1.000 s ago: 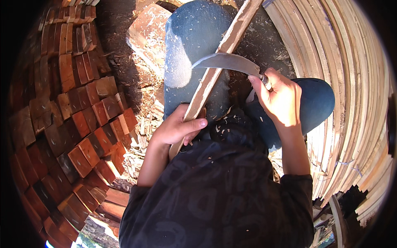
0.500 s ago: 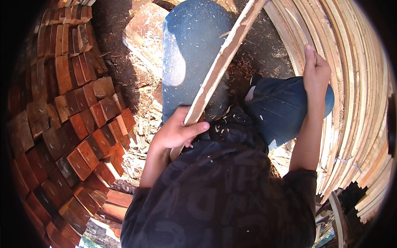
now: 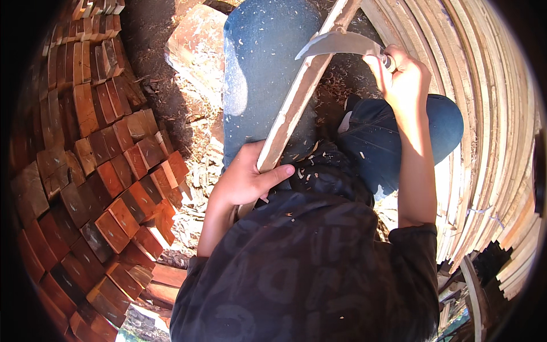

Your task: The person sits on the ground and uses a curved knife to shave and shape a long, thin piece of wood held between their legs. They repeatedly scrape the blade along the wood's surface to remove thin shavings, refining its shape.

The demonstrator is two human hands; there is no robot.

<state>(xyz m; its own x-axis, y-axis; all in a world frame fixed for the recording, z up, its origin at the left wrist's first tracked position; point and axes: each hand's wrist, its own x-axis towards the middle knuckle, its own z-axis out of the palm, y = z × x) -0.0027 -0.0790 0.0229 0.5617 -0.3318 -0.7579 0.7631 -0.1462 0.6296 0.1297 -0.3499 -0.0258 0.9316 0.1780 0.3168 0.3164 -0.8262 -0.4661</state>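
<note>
Half a second back the right hand (image 3: 401, 80) was up by the stacked slats with no blade showing; now it's down at the wooden strip (image 3: 296, 102) again, and the curved knife (image 3: 336, 43) lies across the strip near its upper end. The strip itself has hardly shifted.

That strip runs on a slant from the top of the frame down across the person's left thigh (image 3: 262, 74) to the lap. The left hand (image 3: 245, 182) grips its lower end, fingers wrapped under and the thumb pressed flat over the top face. The right hand's fingers are curled tight around the knife handle, knuckles up, with the blade pointing to the person's left.

What could go sideways: the blade sits right above the jeans, so if it skips off the grain it could land on the thigh. The left hand also holds the same strip further down, and a slip running that way would be bad for the thumb. That's a guess from the layout, nothing more.

Wood shavings (image 3: 307, 171) dot the jeans and dark shirt. To the left sits a pile of reddish wood blocks (image 3: 102, 188), to the right a curved stack of pale slats (image 3: 501, 131).

Hard to see: the knife handle is buried in the fist, the strip's top end is cut off by the frame, and its lower tip hides under the left palm.
</note>
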